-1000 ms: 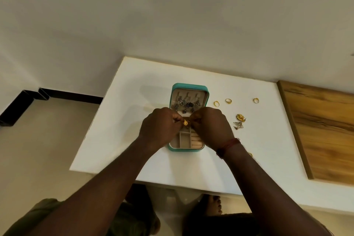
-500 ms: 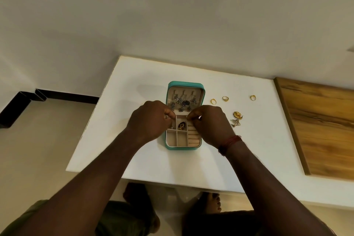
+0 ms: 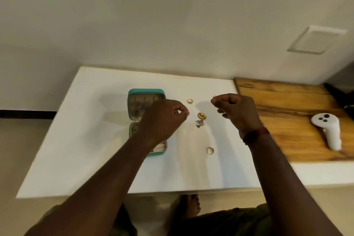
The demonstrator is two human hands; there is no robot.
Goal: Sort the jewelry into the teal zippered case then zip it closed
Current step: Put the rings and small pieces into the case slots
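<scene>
The open teal case [image 3: 147,94] sits left on the white worktop [image 3: 95,149] under the loosely curled, apparently empty left hand [image 3: 164,119], while the right hand [image 3: 236,110] pinches toward a far gold ring [image 3: 214,97]; small rings could slip, roll off.

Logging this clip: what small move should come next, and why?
Probably the right hand closes on the ring at its fingertips and carries it to the open case. Another ring, a gold flower and a silver piece lie loose on the table.
</scene>
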